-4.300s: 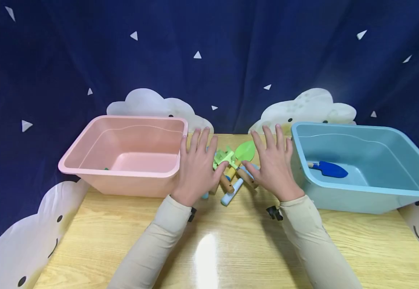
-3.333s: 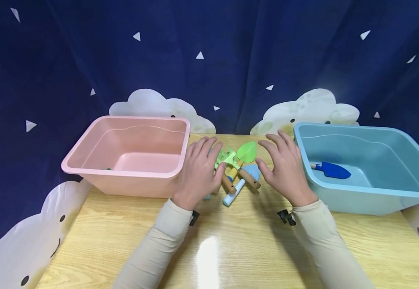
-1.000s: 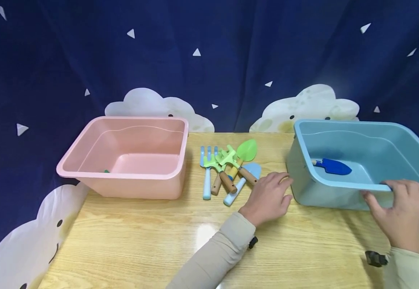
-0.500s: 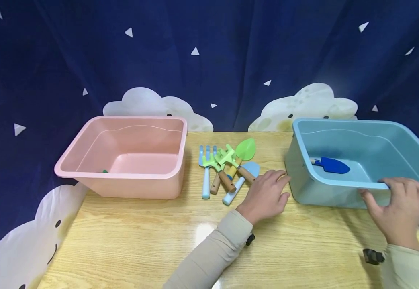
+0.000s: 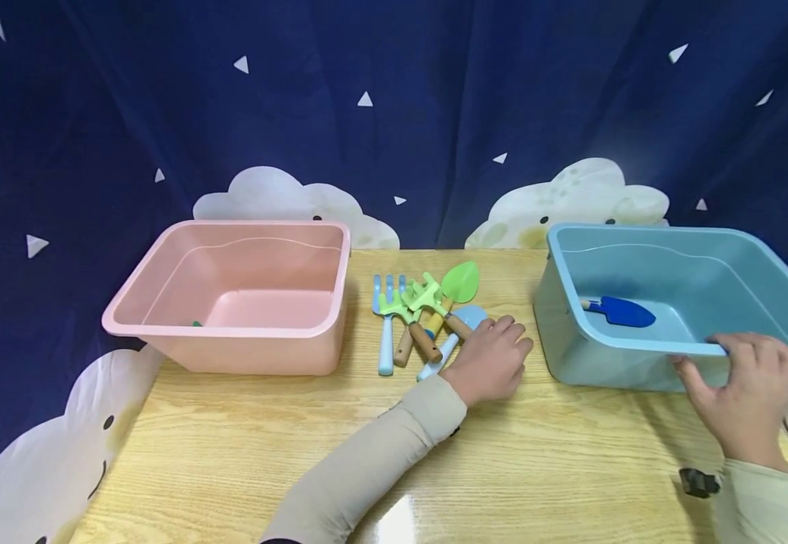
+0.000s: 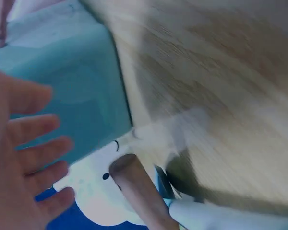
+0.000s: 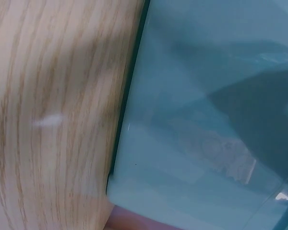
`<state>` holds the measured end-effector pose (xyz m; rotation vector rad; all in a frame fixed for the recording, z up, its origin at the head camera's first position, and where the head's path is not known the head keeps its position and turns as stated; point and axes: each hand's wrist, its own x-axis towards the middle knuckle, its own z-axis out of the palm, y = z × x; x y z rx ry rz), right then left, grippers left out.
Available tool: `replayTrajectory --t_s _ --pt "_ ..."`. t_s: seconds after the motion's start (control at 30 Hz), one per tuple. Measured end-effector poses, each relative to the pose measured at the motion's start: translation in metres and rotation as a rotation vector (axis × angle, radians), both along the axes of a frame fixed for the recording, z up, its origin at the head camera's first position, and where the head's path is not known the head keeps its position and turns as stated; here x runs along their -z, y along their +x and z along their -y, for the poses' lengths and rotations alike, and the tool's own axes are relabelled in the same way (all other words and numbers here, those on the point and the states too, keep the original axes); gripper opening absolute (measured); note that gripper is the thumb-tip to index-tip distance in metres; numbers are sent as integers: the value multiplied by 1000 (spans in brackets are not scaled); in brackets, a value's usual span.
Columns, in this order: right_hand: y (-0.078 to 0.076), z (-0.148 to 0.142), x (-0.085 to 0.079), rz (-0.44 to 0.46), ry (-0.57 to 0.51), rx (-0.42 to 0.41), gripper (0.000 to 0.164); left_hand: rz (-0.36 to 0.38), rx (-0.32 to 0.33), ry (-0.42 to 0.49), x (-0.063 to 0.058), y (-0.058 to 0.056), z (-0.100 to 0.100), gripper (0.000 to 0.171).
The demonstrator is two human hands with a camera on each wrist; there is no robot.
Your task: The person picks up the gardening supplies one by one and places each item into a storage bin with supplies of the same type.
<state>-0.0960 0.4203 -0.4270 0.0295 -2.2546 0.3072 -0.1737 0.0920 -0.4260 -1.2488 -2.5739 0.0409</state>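
My left hand (image 5: pixel 492 361) hovers at the right side of a pile of toy garden tools, overlapping some handles. In the left wrist view its loosely extended fingers (image 6: pixel 43 155) hold nothing, beside a wooden handle (image 6: pixel 141 191). The pile has a light blue fork (image 5: pixel 386 344), two green rakes, one of them (image 5: pixel 427 293) on top, a green trowel (image 5: pixel 461 281) and a pale blue trowel (image 5: pixel 471 313). My right hand (image 5: pixel 750 400) grips the front rim of the blue bin (image 5: pixel 628 369), fingers inside and thumb outside. A dark blue trowel (image 5: pixel 625 311) lies in that bin.
A pink bin (image 5: pixel 230 331) stands left of the pile, with a small green bit showing inside behind its front rim. Both bins rest on the wooden table (image 5: pixel 230 446). A navy curtain (image 5: pixel 421 128) with white clouds hangs behind.
Both hands were over the tools; my right hand has since moved to the blue bin's rim. My left hand moved right, then slightly back left over the handles.
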Motion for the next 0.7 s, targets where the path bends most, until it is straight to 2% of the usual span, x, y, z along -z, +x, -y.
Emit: replayTrajectory --t_s 0.17,0.27,0.4,0.57,0.7 --pt "-2 -1 2 -50 -17 -22 86 103 -34 -159 9 -9 7 17" --pt "-3 0 3 -80 -23 -34 84 152 -57 -207 9 -16 15 16" --pt "-5 2 3 -110 -42 -48 84 153 -63 -214 4 -26 33 17" --pt "-5 1 4 -103 -43 -51 85 167 -59 -234 4 -37 63 20" --pt "-4 0 5 -92 -39 -44 85 195 -94 -233 5 -43 81 23"
